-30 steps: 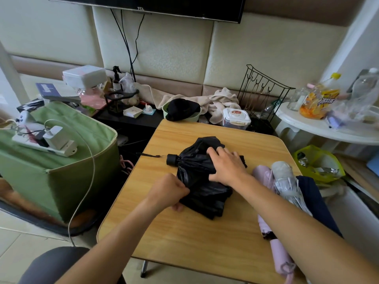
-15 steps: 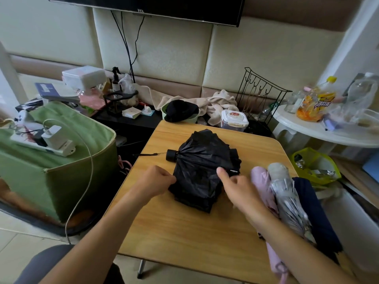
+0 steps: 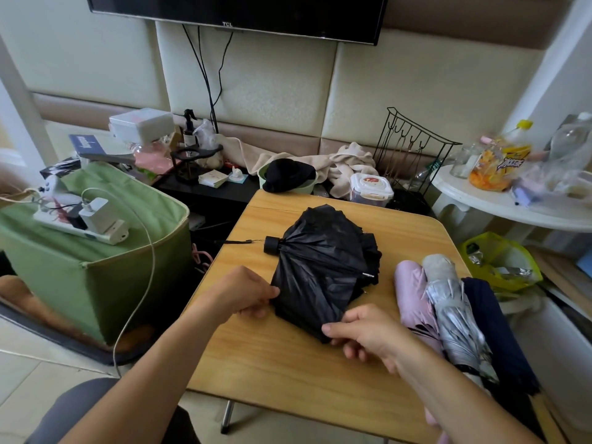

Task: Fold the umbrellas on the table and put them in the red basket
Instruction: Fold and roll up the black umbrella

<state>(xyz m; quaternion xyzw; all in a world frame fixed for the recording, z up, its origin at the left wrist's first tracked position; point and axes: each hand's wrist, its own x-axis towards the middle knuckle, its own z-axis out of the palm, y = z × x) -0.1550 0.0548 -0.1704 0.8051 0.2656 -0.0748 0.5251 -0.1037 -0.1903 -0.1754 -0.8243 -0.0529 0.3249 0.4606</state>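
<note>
Both hands, left hand (image 3: 238, 294) and right hand (image 3: 368, 331), pinched the crumpled black fabric umbrella's (image 3: 320, 267) near edges mid-fold; gathering its pleats likely came next.

Our wooden table (image 3: 288, 363) carries: black umbrella (image 3: 323, 267), pink umbrella (image 3: 411, 293), silver umbrella (image 3: 455, 315), navy umbrella (image 3: 493, 325).

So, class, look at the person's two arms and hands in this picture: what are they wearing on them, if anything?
Nothing shows on either. The left hand and the right hand are gloveless, with no rings, watch or bracelet in view. Both forearms are bare right to the bottom edge of the picture, so no sleeve shows.
</note>
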